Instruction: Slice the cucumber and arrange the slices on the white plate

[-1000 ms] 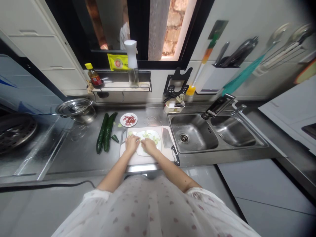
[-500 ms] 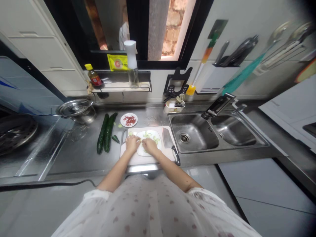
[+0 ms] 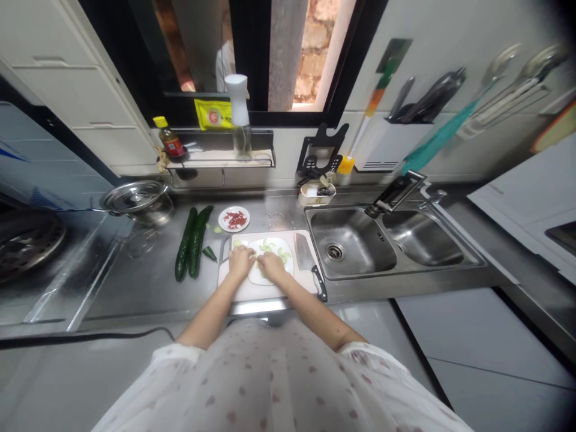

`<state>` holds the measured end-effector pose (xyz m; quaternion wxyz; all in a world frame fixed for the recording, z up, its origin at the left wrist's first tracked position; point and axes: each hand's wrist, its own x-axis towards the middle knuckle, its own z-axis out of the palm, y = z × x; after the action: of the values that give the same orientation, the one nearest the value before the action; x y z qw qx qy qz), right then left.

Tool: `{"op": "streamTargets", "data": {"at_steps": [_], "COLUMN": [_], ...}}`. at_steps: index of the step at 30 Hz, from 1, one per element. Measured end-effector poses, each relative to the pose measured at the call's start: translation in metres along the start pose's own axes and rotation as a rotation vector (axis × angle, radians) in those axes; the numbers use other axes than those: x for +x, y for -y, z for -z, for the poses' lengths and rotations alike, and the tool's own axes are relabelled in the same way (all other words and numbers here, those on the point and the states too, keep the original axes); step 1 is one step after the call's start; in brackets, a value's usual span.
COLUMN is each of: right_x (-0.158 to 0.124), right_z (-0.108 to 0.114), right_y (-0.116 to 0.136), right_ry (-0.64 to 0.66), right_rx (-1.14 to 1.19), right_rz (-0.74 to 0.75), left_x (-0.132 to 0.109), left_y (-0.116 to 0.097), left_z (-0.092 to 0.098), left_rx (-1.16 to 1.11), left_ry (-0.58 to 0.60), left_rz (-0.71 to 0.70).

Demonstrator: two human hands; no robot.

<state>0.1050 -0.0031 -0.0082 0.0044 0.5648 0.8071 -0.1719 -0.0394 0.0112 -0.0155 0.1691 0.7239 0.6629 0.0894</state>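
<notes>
My left hand (image 3: pixel 241 263) is closed in a pinch at the left rim of a white plate (image 3: pixel 275 278). A small pale-green cucumber slice (image 3: pixel 253 255) shows at its fingertips. Close beside it, my right hand (image 3: pixel 272 266) reaches over the plate with fingers bent together at the same spot; its fingertips are partly hidden. Several cucumber slices (image 3: pixel 267 246) lie curved around the plate's far and right side. Under the plate is a pale cutting board (image 3: pixel 243 292), where a cleaver (image 3: pixel 306 252) with a black handle rests on the right.
Two whole cucumbers (image 3: pixel 196 243) and a cut cucumber end (image 3: pixel 209 253) lie left of the board. Behind it stands a small plate of red chopped pieces (image 3: pixel 235 219). A double sink (image 3: pixel 355 243) is at right, a lidded steel pot (image 3: pixel 137 201) at left.
The view has shifted very slightly. Both hands stay together at the plate's left side, with only a small movement of the fingers.
</notes>
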Motion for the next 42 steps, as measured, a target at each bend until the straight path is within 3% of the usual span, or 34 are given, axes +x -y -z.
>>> {"op": "streamTargets", "data": {"at_steps": [8, 14, 20, 26, 35, 42], "right_x": [-0.001, -0.008, -0.025, -0.04, -0.05, -0.054], "right_z": [0.0, 0.001, 0.003, -0.001, -0.004, -0.001], "right_y": [0.001, -0.006, -0.02, -0.031, -0.036, -0.036], "right_ry": [-0.017, -0.1, -0.232, -0.345, -0.337, -0.337], "right_rx": [0.026, 0.113, 0.222, 0.371, 0.413, 0.428], "right_rz": [-0.004, -0.044, -0.072, -0.107, -0.131, -0.144], "left_x": [0.001, 0.002, 0.01, 0.021, 0.035, 0.038], "left_y": [-0.004, -0.001, 0.017, 0.04, 0.039, 0.038], "left_z": [0.001, -0.002, 0.002, 0.006, 0.001, 0.003], "left_rx": [0.02, -0.021, -0.133, -0.077, 0.051, 0.026], "left_ry": [0.009, -0.006, -0.145, -0.157, -0.1, -0.115], "left_rz": [0.006, 0.02, 0.237, 0.414, 0.377, 0.386]}}
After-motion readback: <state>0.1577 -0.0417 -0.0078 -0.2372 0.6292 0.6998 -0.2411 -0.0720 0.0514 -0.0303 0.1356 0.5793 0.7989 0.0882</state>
